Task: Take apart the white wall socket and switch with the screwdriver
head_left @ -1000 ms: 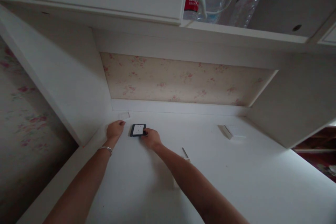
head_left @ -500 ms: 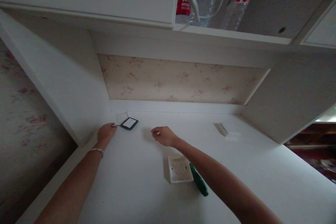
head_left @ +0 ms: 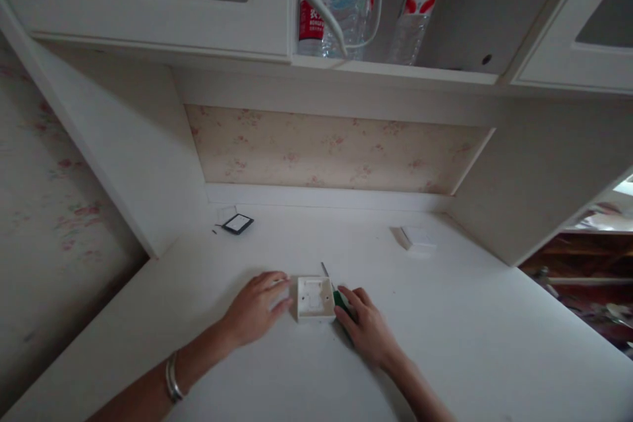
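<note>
One white box point(head_left: 315, 300) sits on the surface point(head_left: 445, 343) | left hand point(head_left: 254, 311) spread, just left of the box | right hand point(head_left: 366, 328) pinches the green-handled screwdriver point(head_left: 340, 302), right of the box | I'd take a fuller grip, keeping the shaft point(head_left: 326, 273) off the box

A square white box point(head_left: 316, 299) lies on the bench point(head_left: 277, 376) with its open side up, its raised rim framing a shallow interior with faint moulded lines and a small dark hole near each side wall. The left hand point(head_left: 260, 306) is just beside its left edge, fingers extended. Along its right edge slants a screwdriver point(head_left: 341, 299), its thin metal shaft pointing away from the person, its green handle partly hidden beneath the right hand point(head_left: 370, 328).
</note>
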`<state>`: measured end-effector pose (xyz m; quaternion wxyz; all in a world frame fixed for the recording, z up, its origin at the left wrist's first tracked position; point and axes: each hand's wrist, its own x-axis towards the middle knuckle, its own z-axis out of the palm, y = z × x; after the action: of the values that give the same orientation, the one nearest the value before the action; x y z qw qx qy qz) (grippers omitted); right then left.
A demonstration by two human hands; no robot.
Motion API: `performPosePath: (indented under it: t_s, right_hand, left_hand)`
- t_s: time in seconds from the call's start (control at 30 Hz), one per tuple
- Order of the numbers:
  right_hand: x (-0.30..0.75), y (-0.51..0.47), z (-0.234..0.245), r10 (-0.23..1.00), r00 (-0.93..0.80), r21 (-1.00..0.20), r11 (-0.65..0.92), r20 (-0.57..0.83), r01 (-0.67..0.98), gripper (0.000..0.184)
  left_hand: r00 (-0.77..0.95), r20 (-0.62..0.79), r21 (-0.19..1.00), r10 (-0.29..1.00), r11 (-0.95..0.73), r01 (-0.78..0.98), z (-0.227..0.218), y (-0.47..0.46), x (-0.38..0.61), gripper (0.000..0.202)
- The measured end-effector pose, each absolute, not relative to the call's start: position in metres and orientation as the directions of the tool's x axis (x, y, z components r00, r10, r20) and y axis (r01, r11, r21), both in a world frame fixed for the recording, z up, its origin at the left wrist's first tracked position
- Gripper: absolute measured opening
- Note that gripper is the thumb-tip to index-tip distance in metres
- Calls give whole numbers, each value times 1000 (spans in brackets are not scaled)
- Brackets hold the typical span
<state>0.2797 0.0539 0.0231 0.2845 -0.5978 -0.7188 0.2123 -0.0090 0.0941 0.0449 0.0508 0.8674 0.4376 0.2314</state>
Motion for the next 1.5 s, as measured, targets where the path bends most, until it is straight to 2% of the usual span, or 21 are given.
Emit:
performPosePath:
  t_s: [0.1,0.23,0.33,0.47,0.57,0.83,1.13,1.33,1.5]
  right_hand:
    - [274,47,17,973,-134,-633,226,190,740,41]
    - [277,49,14,970,-111,-626,226,218,746,39]
    - [280,49,13,974,-98,-631,209,206,747,37]
    - [279,50,13,974,-102,-628,210,204,749,36]
    - [279,51,15,973,-100,-632,212,209,745,35]
    - [279,52,13,978,-82,-652,191,194,734,33]
    - [279,53,19,981,-90,-657,184,174,731,33]
    - [278,51,22,980,-114,-630,192,163,753,35]
    - [278,50,23,977,-140,-602,210,161,770,41]
  left_hand:
    - [660,314,218,682,-729,649,39,61,31,41]
    - [662,312,135,681,-722,679,25,77,37,31]
    - [603,296,84,740,-649,756,22,116,23,32]
    - [433,224,40,873,-452,891,35,179,5,48]
    - [345,218,27,913,-359,933,45,223,-1,43]
    - [129,214,-5,968,-131,991,43,304,-1,20]
    - [-71,186,-28,980,77,997,45,322,-29,27]
    - [-64,229,-23,971,72,997,54,311,-28,25]
    - [104,284,-4,953,-107,994,54,276,-5,30]
